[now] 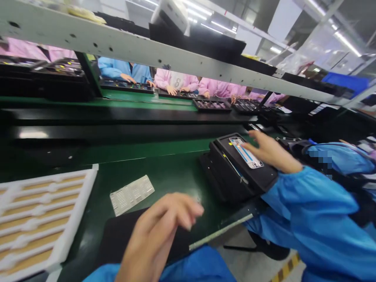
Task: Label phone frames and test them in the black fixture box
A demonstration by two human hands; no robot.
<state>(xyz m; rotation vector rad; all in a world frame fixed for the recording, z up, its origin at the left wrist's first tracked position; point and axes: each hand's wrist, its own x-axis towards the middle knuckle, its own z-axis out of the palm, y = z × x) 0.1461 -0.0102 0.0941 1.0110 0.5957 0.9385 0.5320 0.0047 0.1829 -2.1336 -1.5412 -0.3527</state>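
Note:
My left hand (164,223) hovers over the near edge of the green bench, above a black mat (116,237). Its fingers are loosely bent, with nothing visible in them. My right hand (268,150), in a blue sleeve, is open over a stack of black trays (232,172). Thumb and fingers are apart beside a phone-sized white frame (248,154) with blue strips, lying on the top tray. Whether the fingertips touch the frame I cannot tell. A thin beige slotted plate (132,194) lies flat beyond my left hand.
A white foam tray (85,207) with tan slots fills the left of the bench. Behind runs a dark conveyor-like strip (147,117) under a white shelf beam (188,64). Co-workers in pink and blue sit across, by black parts trays (211,105). Another person in blue is at right.

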